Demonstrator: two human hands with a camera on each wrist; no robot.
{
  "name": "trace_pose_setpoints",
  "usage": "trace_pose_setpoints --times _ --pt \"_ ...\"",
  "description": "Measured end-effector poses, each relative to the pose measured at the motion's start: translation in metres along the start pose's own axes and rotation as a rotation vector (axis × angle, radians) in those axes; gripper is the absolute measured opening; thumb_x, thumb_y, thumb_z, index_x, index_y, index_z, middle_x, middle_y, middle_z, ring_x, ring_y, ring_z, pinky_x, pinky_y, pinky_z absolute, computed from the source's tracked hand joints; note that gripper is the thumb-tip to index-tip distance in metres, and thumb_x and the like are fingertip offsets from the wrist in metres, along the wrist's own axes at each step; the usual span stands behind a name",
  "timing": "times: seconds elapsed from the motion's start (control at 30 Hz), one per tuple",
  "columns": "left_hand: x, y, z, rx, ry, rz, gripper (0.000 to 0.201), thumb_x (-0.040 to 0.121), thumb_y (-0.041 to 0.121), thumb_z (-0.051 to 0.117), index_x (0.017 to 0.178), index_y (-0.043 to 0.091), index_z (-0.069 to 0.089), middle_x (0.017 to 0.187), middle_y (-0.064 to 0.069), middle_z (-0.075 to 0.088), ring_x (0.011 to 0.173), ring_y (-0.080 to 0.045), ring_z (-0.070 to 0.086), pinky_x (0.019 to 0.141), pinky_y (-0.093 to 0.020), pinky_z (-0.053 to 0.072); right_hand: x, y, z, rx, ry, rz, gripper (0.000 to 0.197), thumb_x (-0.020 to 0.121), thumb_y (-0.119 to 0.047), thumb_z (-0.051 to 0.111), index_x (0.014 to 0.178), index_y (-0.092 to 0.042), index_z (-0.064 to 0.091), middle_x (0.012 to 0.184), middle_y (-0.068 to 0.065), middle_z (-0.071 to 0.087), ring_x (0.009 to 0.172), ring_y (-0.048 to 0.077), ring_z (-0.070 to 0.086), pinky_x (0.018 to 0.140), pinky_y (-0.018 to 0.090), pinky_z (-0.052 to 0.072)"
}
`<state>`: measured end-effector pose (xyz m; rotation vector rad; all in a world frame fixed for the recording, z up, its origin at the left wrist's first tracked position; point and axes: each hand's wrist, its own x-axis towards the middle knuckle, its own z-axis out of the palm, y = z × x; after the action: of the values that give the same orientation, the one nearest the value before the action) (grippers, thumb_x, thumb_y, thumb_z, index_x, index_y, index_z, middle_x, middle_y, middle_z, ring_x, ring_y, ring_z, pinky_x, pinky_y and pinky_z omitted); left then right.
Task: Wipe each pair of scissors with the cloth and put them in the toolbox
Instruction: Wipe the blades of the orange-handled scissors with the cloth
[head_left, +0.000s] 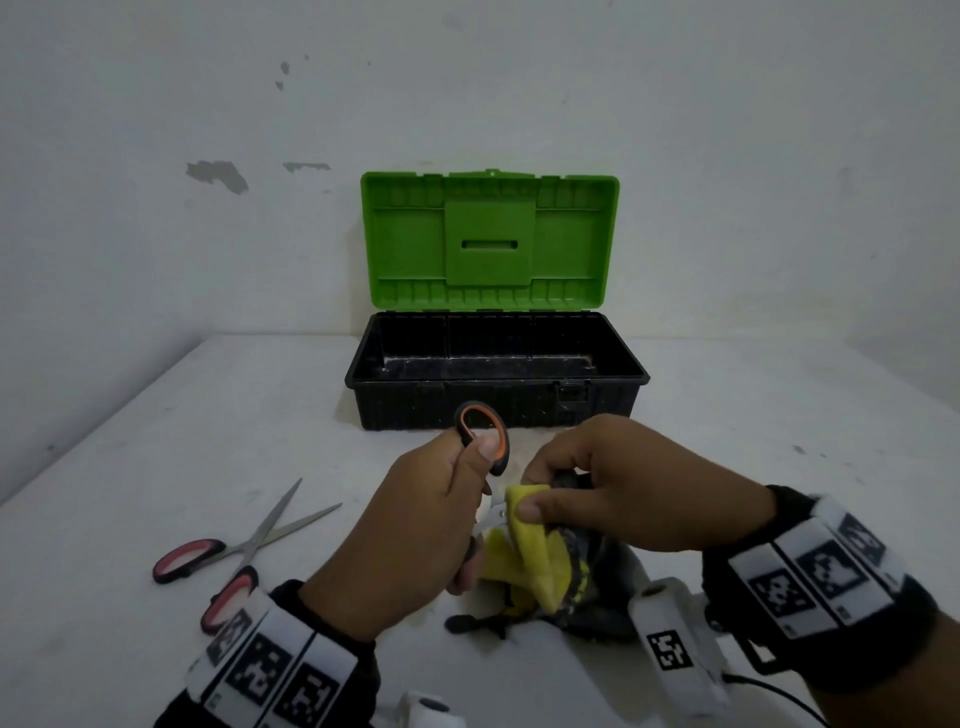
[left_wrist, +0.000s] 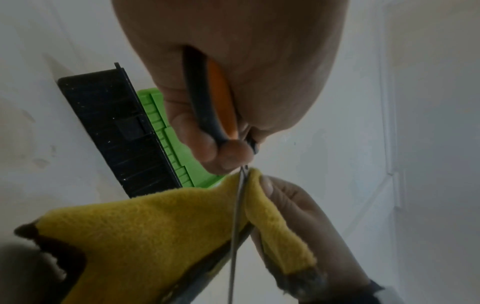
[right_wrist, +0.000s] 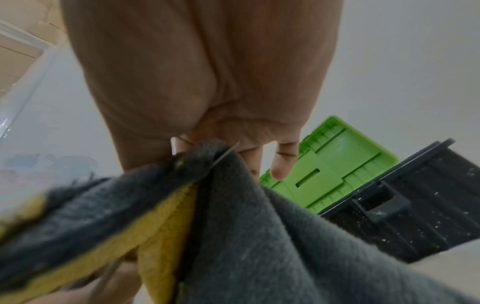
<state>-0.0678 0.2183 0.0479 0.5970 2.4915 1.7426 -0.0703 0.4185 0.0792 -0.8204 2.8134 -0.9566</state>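
1. Presently, the left hand (head_left: 415, 519) grips the orange-handled scissors (head_left: 485, 434) by the handles, thumb pressed on the upper loop, fingers curled round the lower one. The scissors are held in the air above the table (head_left: 260, 415), in front of the toolbox (head_left: 493, 400).
2. Seen from the left wrist, the black-and-orange handle (left_wrist: 207, 102) runs under the palm, and the thin blade edge (left_wrist: 237, 216) passes down into a fold of the cloth (left_wrist: 155, 226).
3. The right hand (head_left: 623, 488) pinches the cloth (head_left: 530, 525) between thumb and curled fingers, closed round the blades. The blades are almost wholly hidden by the fabric in the head view.
4. The cloth is yellow on one face and dark grey on the other; its loose end hangs down to the table below the hands. In the right wrist view a narrow sliver of blade (right_wrist: 226, 153) shows at the top of the grey fold (right_wrist: 259, 236).
5. The toolbox stands at the far side of the table, against the wall, its green lid (head_left: 488, 239) raised upright and the black tray showing only its bare floor.
6. A second pair, the pink-handled scissors (head_left: 234, 545), lies on the table to the left of the hands, blades parted and pointing away from the person. One handle loop is partly covered by the left wristband (head_left: 270, 670).
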Motion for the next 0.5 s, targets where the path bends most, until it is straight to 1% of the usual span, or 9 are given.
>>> trace_pose_setpoints --times 0.03,0.07,0.1,0.13,0.2,0.27,0.33,0.37,0.5 --pt "0.000 0.000 0.001 0.011 0.005 0.009 0.037 0.099 0.047 0.036 0.069 0.027 0.046 0.046 0.004 0.036 0.033 -0.024 0.047 0.038 -0.024 0.035 0.002 -0.002 0.004 -0.004 0.003 -0.017 0.015 0.087 -0.034 0.074 0.083 -0.021 0.078 0.075 -0.008 0.074 0.066 0.007 0.067 0.063 0.025 0.053" --pt "0.000 0.000 0.002 0.019 0.010 0.010 0.037 0.098 0.048 0.036 0.067 0.030 0.047 0.046 0.004 0.037 0.033 -0.024 0.047 0.038 -0.025 0.035 0.003 -0.004 0.007 -0.006 0.009 -0.025 0.014 0.088 -0.033 0.074 0.082 -0.021 0.077 0.071 -0.011 0.072 0.062 0.005 0.065 0.059 0.019 0.049" --pt "0.000 0.000 0.002 0.007 0.018 0.000 0.037 0.098 0.048 0.037 0.069 0.027 0.049 0.047 0.005 0.037 0.034 -0.025 0.047 0.038 -0.025 0.035 0.003 -0.005 0.008 0.001 0.016 -0.023 0.014 0.088 -0.033 0.073 0.081 -0.021 0.077 0.067 -0.013 0.069 0.060 0.004 0.062 0.057 0.016 0.046" --pt "0.000 0.001 0.001 -0.021 0.022 -0.017 0.039 0.098 0.047 0.037 0.074 0.020 0.050 0.047 0.006 0.037 0.034 -0.026 0.046 0.038 -0.025 0.035 0.003 -0.005 0.008 0.015 0.020 -0.016 0.014 0.088 -0.034 0.073 0.081 -0.022 0.076 0.066 -0.014 0.068 0.060 0.004 0.062 0.056 0.017 0.046" --pt "0.000 0.001 -0.002 -0.060 0.010 -0.038 0.042 0.099 0.045 0.038 0.079 0.010 0.050 0.045 0.008 0.039 0.034 -0.026 0.045 0.038 -0.025 0.034 0.002 -0.004 0.005 0.041 0.018 -0.009 0.015 0.088 -0.034 0.072 0.083 -0.021 0.076 0.074 -0.008 0.073 0.066 0.008 0.066 0.062 0.028 0.053" --pt "-0.001 0.002 -0.004 -0.061 0.001 -0.031 0.039 0.099 0.043 0.037 0.077 0.013 0.049 0.045 0.008 0.039 0.034 -0.024 0.046 0.039 -0.025 0.035 0.000 -0.002 0.001 0.051 0.007 -0.007 0.015 0.088 -0.035 0.072 0.085 -0.020 0.076 0.080 -0.001 0.075 0.073 0.014 0.069 0.070 0.038 0.056" --pt "-0.001 0.002 -0.007 -0.063 0.008 -0.016 0.039 0.099 0.042 0.038 0.075 0.013 0.046 0.045 0.006 0.036 0.033 -0.023 0.047 0.038 -0.023 0.034 -0.003 0.001 -0.003 0.052 0.015 0.002 0.016 0.088 -0.035 0.072 0.086 -0.020 0.076 0.082 0.002 0.075 0.076 0.018 0.070 0.073 0.042 0.055" --pt "0.000 0.002 -0.009 -0.066 0.016 -0.016 0.039 0.099 0.041 0.038 0.076 0.011 0.045 0.045 0.005 0.034 0.033 -0.023 0.047 0.037 -0.023 0.033 -0.005 0.003 -0.007 0.051 0.031 0.009 0.015 0.088 -0.035 0.072 0.085 -0.021 0.076 0.082 0.001 0.075 0.076 0.017 0.070 0.074 0.041 0.055" --pt "-0.002 0.002 -0.014 -0.083 0.030 -0.025 0.039 0.100 0.039 0.037 0.076 0.010 0.046 0.045 0.006 0.032 0.035 -0.025 0.047 0.037 -0.021 0.032 -0.015 0.012 -0.020 0.068 0.078 0.031 0.013 0.087 -0.035 0.072 0.081 -0.024 0.077 0.082 -0.003 0.075 0.075 0.010 0.069 0.072 0.030 0.055"
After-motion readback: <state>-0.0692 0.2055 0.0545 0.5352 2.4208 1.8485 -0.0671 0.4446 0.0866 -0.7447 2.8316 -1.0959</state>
